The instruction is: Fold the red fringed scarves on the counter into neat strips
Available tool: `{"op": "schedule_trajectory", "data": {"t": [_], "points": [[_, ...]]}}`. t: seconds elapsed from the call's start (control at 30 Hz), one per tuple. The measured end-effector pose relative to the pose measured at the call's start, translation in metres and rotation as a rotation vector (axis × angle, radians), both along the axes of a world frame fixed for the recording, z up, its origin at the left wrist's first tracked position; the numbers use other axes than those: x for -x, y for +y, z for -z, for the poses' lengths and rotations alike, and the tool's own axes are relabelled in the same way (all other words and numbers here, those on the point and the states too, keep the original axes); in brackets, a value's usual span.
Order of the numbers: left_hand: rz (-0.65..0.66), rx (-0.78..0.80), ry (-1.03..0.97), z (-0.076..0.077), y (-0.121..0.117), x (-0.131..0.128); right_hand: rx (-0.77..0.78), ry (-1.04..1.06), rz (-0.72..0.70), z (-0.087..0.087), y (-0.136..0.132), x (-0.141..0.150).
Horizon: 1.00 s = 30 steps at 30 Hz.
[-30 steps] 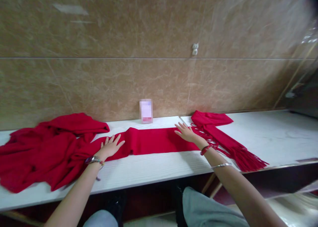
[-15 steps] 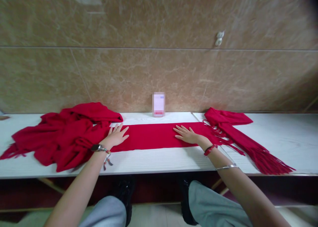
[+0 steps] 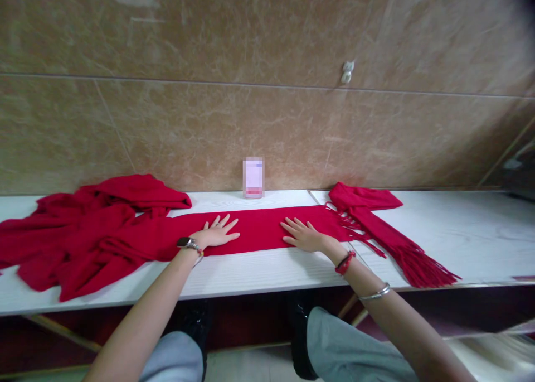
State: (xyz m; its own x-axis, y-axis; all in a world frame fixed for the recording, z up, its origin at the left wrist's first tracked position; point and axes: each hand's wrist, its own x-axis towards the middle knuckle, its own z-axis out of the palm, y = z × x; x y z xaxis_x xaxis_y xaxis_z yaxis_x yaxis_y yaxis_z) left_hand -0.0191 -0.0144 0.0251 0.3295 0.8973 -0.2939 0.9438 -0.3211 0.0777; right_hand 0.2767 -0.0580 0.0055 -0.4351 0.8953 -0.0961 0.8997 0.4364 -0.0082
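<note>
A red scarf (image 3: 259, 228) lies stretched flat along the white shelf (image 3: 267, 270). My left hand (image 3: 217, 234) rests palm down on it, fingers spread, with a watch on the wrist. My right hand (image 3: 303, 236) lies flat on the same strip a little to the right, fingers apart, with a red cord and a metal bangle on the arm. Both hands hold nothing. The scarf's left part runs into a heap of red scarves (image 3: 83, 231). Its fringed right end meets a folded red scarf (image 3: 376, 220) whose tassels hang over the shelf's front edge.
A small pink-white card (image 3: 253, 177) stands against the brown marble wall (image 3: 267, 103) behind the scarf. A small white hook (image 3: 346, 72) is fixed higher on the wall. My knees in grey trousers (image 3: 334, 348) show below the shelf.
Both hands have slid inward along the flat scarf, toward each other. The camera view has shifted a little.
</note>
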Motion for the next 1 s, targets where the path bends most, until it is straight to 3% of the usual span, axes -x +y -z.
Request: {"op": "schedule_trajectory", "data": {"t": [0.1, 0.2, 0.3, 0.4, 0.5, 0.63, 0.87, 0.93, 1.0], "points": [[-0.011, -0.001, 0.027, -0.007, -0.003, -0.005, 0.026, 0.001, 0.067, -0.001, 0.004, -0.001], [0.044, -0.112, -0.009, -0.006, -0.002, -0.015, 0.002, 0.077, 0.139, -0.011, 0.012, 0.018], [0.036, -0.195, -0.041, 0.002, 0.004, -0.022, -0.067, 0.185, 0.111, -0.015, 0.021, 0.054], [-0.043, -0.175, -0.031, 0.013, 0.010, -0.021, -0.068, 0.229, 0.095, -0.008, 0.028, 0.085], [-0.050, -0.183, -0.016, 0.019, 0.012, -0.014, -0.011, 0.184, 0.050, 0.001, 0.032, 0.090], [-0.027, -0.223, -0.025, 0.021, 0.012, -0.009, -0.044, 0.082, 0.046, 0.006, 0.032, 0.052], [-0.029, -0.221, -0.059, 0.024, 0.015, -0.010, -0.055, -0.160, 0.198, 0.016, 0.024, -0.066], [-0.033, -0.219, -0.058, 0.024, 0.015, -0.010, -0.045, -0.174, 0.284, 0.014, 0.025, -0.081], [-0.035, -0.220, -0.057, 0.023, 0.014, -0.010, -0.078, -0.149, 0.302, 0.008, 0.029, -0.078]]}}
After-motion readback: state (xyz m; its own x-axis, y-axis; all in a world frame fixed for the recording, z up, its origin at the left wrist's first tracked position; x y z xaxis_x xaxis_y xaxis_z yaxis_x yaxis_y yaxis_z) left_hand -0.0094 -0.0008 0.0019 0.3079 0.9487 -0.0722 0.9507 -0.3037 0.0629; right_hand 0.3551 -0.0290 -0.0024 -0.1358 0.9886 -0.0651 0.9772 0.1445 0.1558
